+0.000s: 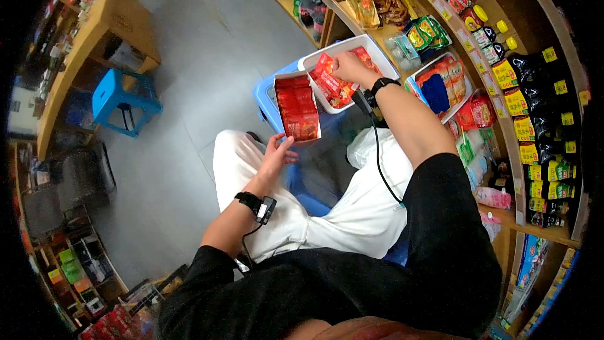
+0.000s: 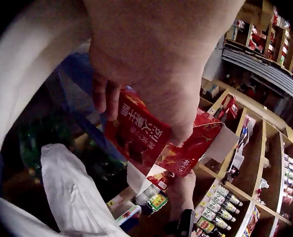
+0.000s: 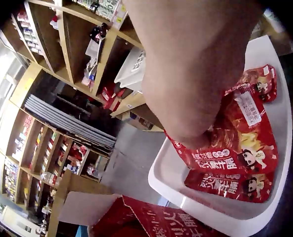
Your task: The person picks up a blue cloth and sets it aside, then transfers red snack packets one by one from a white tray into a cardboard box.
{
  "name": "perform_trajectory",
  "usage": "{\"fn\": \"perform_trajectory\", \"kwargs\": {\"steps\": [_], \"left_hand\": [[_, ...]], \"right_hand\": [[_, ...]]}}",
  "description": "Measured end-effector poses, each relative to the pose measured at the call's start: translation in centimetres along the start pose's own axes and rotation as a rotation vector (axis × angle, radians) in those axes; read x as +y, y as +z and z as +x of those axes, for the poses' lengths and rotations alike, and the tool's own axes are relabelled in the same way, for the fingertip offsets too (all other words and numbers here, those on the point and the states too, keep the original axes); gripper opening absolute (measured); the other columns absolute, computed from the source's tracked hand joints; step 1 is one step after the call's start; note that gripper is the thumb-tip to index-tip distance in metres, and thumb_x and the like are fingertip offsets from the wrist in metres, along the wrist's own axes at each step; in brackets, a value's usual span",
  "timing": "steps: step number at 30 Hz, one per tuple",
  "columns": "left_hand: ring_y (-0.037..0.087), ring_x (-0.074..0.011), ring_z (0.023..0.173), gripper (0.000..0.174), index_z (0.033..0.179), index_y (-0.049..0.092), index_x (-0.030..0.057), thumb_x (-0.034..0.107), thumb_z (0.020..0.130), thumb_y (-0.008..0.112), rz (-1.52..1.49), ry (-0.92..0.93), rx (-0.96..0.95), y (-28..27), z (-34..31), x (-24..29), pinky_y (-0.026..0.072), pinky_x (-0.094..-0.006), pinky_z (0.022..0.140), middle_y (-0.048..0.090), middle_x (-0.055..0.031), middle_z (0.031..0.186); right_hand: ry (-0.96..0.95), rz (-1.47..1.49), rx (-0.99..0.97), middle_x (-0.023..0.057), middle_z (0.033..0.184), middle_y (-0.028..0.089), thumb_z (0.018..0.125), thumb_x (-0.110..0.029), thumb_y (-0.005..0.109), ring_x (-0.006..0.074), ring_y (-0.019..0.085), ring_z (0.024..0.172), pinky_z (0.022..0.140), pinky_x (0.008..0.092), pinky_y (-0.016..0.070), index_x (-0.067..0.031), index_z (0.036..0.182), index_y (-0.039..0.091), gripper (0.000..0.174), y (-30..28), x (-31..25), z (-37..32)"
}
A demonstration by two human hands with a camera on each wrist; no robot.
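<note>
My right hand (image 1: 349, 68) pinches a red snack packet (image 1: 326, 75) over a white tub (image 3: 280, 163). More red packets (image 3: 235, 185) lie in the tub under that hand. To the left of the tub is an open red cardboard box (image 1: 297, 108), filled with a row of red packets. My left hand (image 1: 277, 156) is at the box's near end, fingertips touching its lower edge and fingers loosely extended. In the left wrist view that hand covers part of the box's printed side.
A blue stool-like base (image 1: 267, 97) is under the tub and box. Shelves with bottles (image 1: 535, 119) curve along the right. A tray of packets (image 1: 450, 79) is beside the tub. A blue stool (image 1: 126, 97) is across the floor. A white plastic bag (image 1: 368, 148) hangs near the knee.
</note>
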State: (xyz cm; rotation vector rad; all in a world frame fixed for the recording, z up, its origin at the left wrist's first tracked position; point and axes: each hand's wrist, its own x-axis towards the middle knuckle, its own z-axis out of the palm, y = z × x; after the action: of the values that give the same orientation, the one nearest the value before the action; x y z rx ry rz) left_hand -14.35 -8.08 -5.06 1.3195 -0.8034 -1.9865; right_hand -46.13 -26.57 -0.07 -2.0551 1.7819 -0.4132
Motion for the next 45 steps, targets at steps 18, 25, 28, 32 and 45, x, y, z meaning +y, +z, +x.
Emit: {"fn": "perform_trajectory", "kwargs": {"steps": [18,25,28,32,45], "left_hand": [[0.061,-0.0218,0.090,0.074,0.140,0.032,0.0012,0.044,0.090,0.067,-0.032,0.067,-0.005,-0.7,0.9,-1.2,0.0527,-0.0358,0.076,0.059,-0.0138,0.115],[0.060,-0.0215,0.090,0.068,0.137,0.034,0.0031,0.044,0.092,0.065,-0.057,0.061,-0.006,-0.2,0.2,-0.9,0.0515,-0.0355,0.077,0.058,-0.0120,0.113],[0.059,-0.0211,0.091,0.068,0.137,0.034,0.0039,0.044,0.092,0.065,-0.069,0.059,-0.007,0.0,0.1,-0.8,0.0510,-0.0351,0.078,0.058,-0.0118,0.114],[0.062,-0.0195,0.087,0.045,0.126,0.043,0.0071,0.037,0.097,0.060,-0.082,0.057,0.012,0.1,0.0,-0.7,0.0535,-0.0344,0.074,0.060,-0.0087,0.109],[0.061,-0.0195,0.088,0.054,0.130,0.040,0.0065,0.042,0.095,0.061,-0.067,0.054,-0.004,-0.4,0.3,-0.8,0.0516,-0.0339,0.077,0.058,-0.0091,0.111]], "right_hand": [[0.236,0.452,0.099,0.0174,0.082,0.071,0.070,-0.013,0.075,0.0235,0.068,0.074,0.068,0.0361,0.0539,0.0047,0.091,0.069,0.028,-4.0,-2.2,-4.2],[0.272,0.867,0.094,0.0068,0.080,0.067,0.078,-0.012,0.069,0.0132,0.063,0.070,0.062,0.0296,0.0508,0.0020,0.099,0.064,0.026,-7.1,-6.0,-6.1],[0.168,1.054,0.053,0.0049,0.083,0.065,0.079,-0.010,0.067,0.0107,0.059,0.068,0.060,0.0281,0.0487,0.0017,0.103,0.060,0.028,-7.4,-7.1,-6.4],[0.045,1.062,-0.098,0.0014,0.083,0.064,0.079,-0.003,0.062,0.0078,0.059,0.072,0.069,0.0265,0.0504,-0.0006,0.098,0.061,0.019,-6.7,-8.5,-6.4],[-0.268,0.593,-0.093,0.0176,0.087,0.070,0.079,-0.022,0.071,0.0302,0.069,0.082,0.077,0.0376,0.0526,-0.0018,0.095,0.068,0.026,-4.2,-11.1,-7.6]]}}
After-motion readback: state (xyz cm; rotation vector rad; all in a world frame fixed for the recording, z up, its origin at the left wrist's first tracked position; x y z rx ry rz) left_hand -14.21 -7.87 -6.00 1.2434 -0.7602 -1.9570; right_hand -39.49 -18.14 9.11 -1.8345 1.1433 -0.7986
